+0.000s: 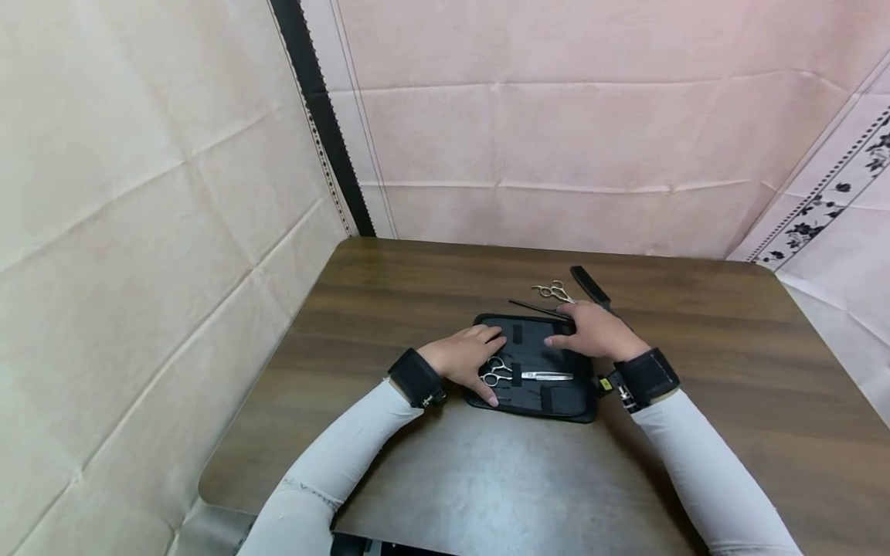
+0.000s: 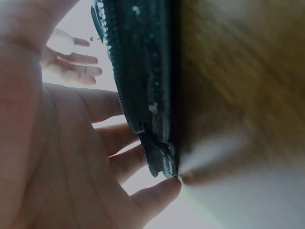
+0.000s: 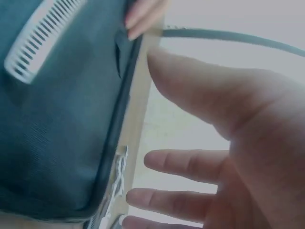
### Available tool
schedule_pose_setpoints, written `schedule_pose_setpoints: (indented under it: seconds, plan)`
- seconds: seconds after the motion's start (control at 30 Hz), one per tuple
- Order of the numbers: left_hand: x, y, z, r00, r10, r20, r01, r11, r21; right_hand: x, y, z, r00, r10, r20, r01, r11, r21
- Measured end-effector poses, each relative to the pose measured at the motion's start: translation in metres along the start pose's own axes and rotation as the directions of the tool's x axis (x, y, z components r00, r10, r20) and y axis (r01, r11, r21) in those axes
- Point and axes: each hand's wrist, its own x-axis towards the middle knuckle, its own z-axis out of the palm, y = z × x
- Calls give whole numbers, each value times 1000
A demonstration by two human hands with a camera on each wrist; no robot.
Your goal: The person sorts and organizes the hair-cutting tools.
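A black zippered case [image 1: 531, 401] lies on the table, and a pair of silver thinning shears [image 1: 549, 376] sits under a strap inside it. My left hand [image 1: 464, 355] rests at the case's left edge with its fingers spread, overlapping the shears' handles from above. In the left wrist view, the thumb [image 2: 159, 198] touches the corner of the case, beside the zipper teeth [image 2: 116, 71]. Over the case's far right corner is my right hand [image 1: 598, 332], fingers extended and nothing gripped. The toothed blade [image 3: 40, 40] of the shears shows in the right wrist view.
Behind the case lie silver scissors [image 1: 554, 290], a black comb [image 1: 589, 284] and a thin dark tool [image 1: 534, 308], partly behind the right hand. The wooden table [image 1: 389, 309] meets cloth-covered walls [image 1: 556, 139] at the back and left.
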Motion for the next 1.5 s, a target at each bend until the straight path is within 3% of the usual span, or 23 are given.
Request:
schedule_pose_setpoints:
  seconds: [0.2, 0.37, 0.6, 1.1, 1.5]
  plan:
    - [2, 7, -5, 1000, 10, 18, -11, 1000, 20, 8, 18, -8, 999, 32, -35, -29, 996, 85]
    - [4, 14, -10, 999, -26, 25, 25, 999, 43, 5, 25, -13, 998, 58, -7, -58, 996, 68]
    - [6, 26, -12, 996, -69, 51, 67, 997, 36, -16, 29, -11, 992, -10, 123, 9, 1000, 6]
    - [-3, 38, -6, 995, -91, 51, 91, 996, 0, -66, 34, 9, 994, -51, 93, 50, 999, 9]
    - [-10, 42, -13, 993, -114, 43, 117, 991, -58, -70, 36, 11, 992, -72, 101, 69, 997, 31]
